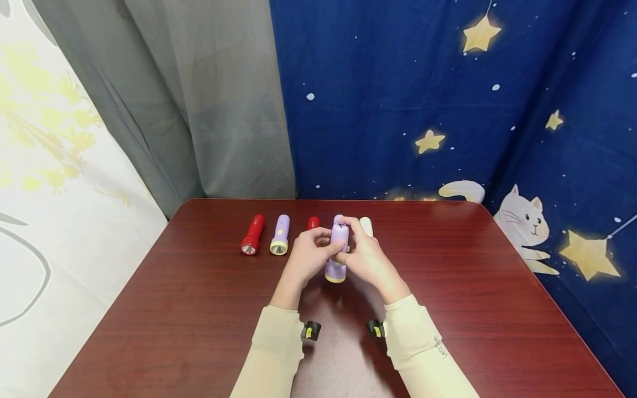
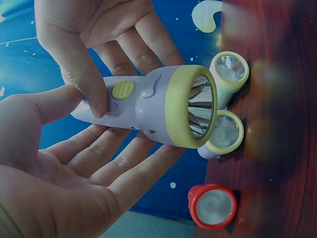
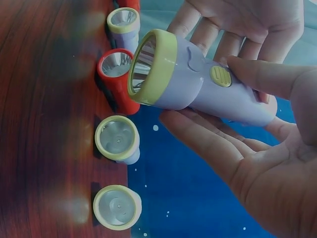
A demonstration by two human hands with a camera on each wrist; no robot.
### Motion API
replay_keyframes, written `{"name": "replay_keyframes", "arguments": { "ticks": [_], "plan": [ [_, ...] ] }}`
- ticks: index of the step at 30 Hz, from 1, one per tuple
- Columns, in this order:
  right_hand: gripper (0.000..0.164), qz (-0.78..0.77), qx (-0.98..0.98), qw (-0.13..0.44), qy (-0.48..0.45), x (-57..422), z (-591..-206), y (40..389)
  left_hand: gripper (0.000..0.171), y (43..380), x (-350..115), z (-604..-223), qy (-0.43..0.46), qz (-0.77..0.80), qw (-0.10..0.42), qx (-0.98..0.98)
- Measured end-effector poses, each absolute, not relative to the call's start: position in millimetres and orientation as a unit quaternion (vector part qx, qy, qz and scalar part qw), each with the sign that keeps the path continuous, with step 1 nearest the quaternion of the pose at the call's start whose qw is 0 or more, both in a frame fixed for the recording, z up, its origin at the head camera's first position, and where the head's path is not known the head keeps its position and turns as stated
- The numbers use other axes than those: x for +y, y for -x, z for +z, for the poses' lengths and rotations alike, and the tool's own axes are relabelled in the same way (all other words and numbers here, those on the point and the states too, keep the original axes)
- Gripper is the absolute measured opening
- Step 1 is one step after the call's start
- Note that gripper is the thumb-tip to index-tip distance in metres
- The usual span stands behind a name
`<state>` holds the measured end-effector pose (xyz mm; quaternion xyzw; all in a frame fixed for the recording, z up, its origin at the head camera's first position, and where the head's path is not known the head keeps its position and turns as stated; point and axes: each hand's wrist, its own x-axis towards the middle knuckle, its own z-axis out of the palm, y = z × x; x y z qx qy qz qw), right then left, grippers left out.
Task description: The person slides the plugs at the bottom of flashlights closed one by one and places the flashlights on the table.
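Both hands hold a lavender flashlight (image 2: 153, 109) with a yellow lens ring and a ridged yellow switch. In the head view the flashlight (image 1: 335, 272) is over the middle of the table, lens end toward the person. My left hand (image 1: 309, 255) grips it from the left, thumb on the body and fingers beneath. From the other side, my right hand (image 1: 367, 258) pinches the handle, its thumb near the switch (image 3: 221, 76) in the right wrist view. The lens is unlit.
Behind the hands, flashlights lie in a row on the reddish-brown table (image 1: 199, 309): a red one (image 1: 254, 232), a lavender one (image 1: 281, 232), another red one (image 1: 313, 222), a partly hidden lavender one (image 3: 117, 139) and a white one (image 1: 366, 225). Curtains hang behind.
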<state>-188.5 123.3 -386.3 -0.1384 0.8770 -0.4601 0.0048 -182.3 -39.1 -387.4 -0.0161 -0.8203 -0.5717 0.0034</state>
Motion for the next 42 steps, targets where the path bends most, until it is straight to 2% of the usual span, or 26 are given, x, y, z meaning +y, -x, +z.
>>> {"name": "replay_keyframes", "arguments": {
  "ticks": [17,42],
  "plan": [
    [0.059,-0.442,0.889,-0.022,0.116,122.6,-384.5,184.6,0.042,177.7,-37.8,-383.3,0.034,-0.525,0.008,-0.85],
    [0.057,-0.441,0.887,-0.054,0.13,120.0,-385.8,182.3,0.041,177.3,-35.8,-386.0,0.022,-0.533,0.029,-0.845]
  ]
}}
